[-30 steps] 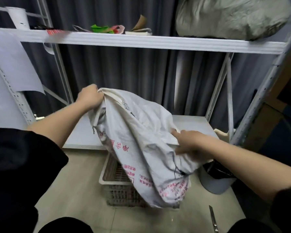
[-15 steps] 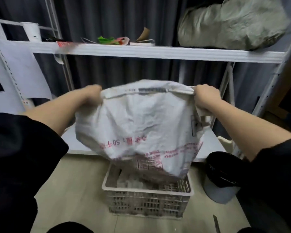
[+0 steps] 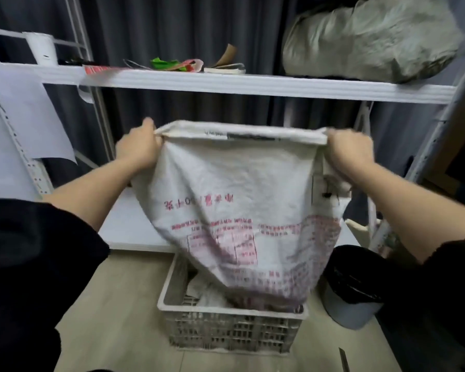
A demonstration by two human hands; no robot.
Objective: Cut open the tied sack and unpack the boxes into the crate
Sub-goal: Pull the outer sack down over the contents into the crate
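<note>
Left hand (image 3: 138,149) and right hand (image 3: 346,154) each gripping a corner of the upturned sack (image 3: 236,210) above the crate (image 3: 226,315).

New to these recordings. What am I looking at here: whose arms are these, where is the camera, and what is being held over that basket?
No machine here: a person wears a camera on the head, looking forward and down, so the arms are their own. The left hand and right hand each grip a corner of a white woven sack, held upside down with its open end hanging into a plastic crate on the floor. Pale contents show in the crate, too unclear to name. A grey bin stands beside it; white shelving stands behind.
</note>
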